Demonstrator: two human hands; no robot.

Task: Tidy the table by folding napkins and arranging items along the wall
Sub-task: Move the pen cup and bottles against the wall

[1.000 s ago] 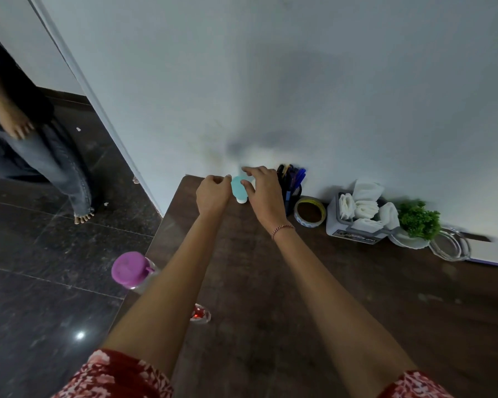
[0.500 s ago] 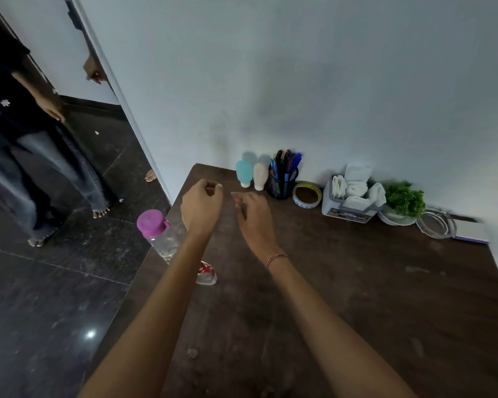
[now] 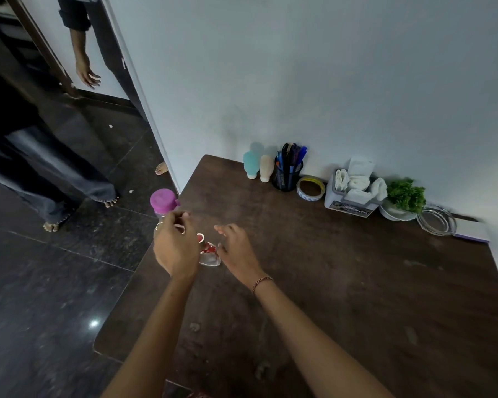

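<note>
— Denim at the far left, was it?

— Yes. A bystander (image 3: 49, 173) in wide jeans stood barefoot on the dark floor (image 3: 55, 282), and another person's arm (image 3: 82, 64) hung by the doorway.

— What was at the desk's left edge?

— A clear bottle (image 3: 164, 201) with a magenta cap stood upright there. The left hand (image 3: 174, 248) had its fingers curled round the body just under the cap. Just to its right a small red-capped bottle (image 3: 209, 254) sat on the brown desk (image 3: 328, 282); whether upright or tipped, I couldn't tell. The right hand (image 3: 236, 251) hovered just beside it, fingers loose and spread, holding nothing.

— And along the wall?

— A row, well apart from both hands. First a teal tube (image 3: 251, 164) and a cream tube (image 3: 266, 168), side by side, standing on their caps. Then a black pen cup (image 3: 288, 175) full of pens, and a tape roll (image 3: 311, 187) lying flat. Next came a grey holder (image 3: 348, 206) stuffed with white napkins (image 3: 358, 179). Beside it was a leafy plant (image 3: 406, 195) in a white bowl, then a glass dish (image 3: 436, 219), and a pale notebook (image 3: 472, 231) at the far right.
</note>
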